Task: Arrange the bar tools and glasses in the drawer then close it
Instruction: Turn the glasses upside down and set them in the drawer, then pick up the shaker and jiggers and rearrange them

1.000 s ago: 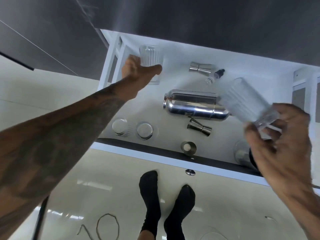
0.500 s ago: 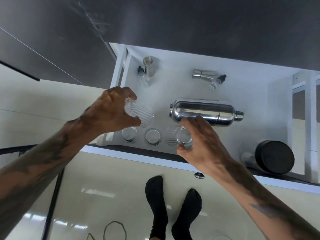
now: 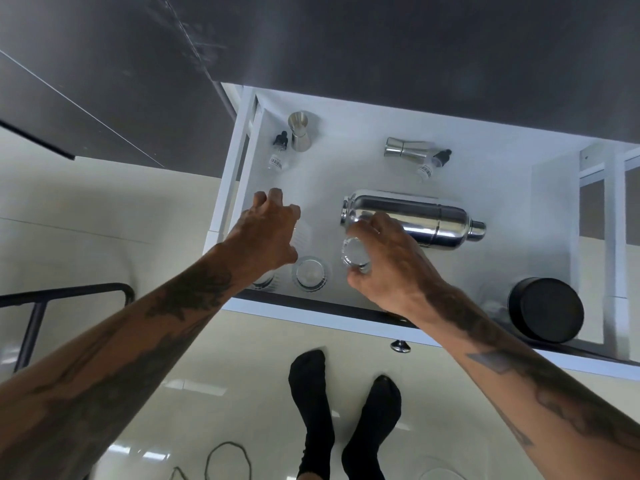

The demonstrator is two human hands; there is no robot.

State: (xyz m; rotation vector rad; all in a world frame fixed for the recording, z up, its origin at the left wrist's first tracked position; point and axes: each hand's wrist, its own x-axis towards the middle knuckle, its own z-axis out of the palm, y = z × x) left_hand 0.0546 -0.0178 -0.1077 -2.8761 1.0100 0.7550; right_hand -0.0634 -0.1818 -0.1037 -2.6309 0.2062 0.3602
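Observation:
The white drawer (image 3: 349,168) stands open. My left hand (image 3: 266,233) reaches in at the front left, its fingers curled over a ribbed glass (image 3: 302,234) that is mostly hidden under the palm. My right hand (image 3: 388,268) grips a second ribbed glass (image 3: 355,254) just in front of the steel shaker (image 3: 419,218), which lies on its side. One glass (image 3: 309,274) stands between my hands, and another glass (image 3: 264,282) peeks out under my left wrist. An upright jigger (image 3: 301,131) and a lying jigger (image 3: 407,148) sit at the back.
Two small dropper bottles (image 3: 277,159) (image 3: 432,164) lie beside the jiggers. A jar with a black lid (image 3: 545,310) stands in the front right corner. The drawer knob (image 3: 400,346) juts out over the glossy floor, above my socked feet (image 3: 311,403). A black rail (image 3: 69,292) is at left.
Both hands have come down from the back of the drawer to the front left. Each brought its glass next to the two standing ones. The view tilted down slightly.

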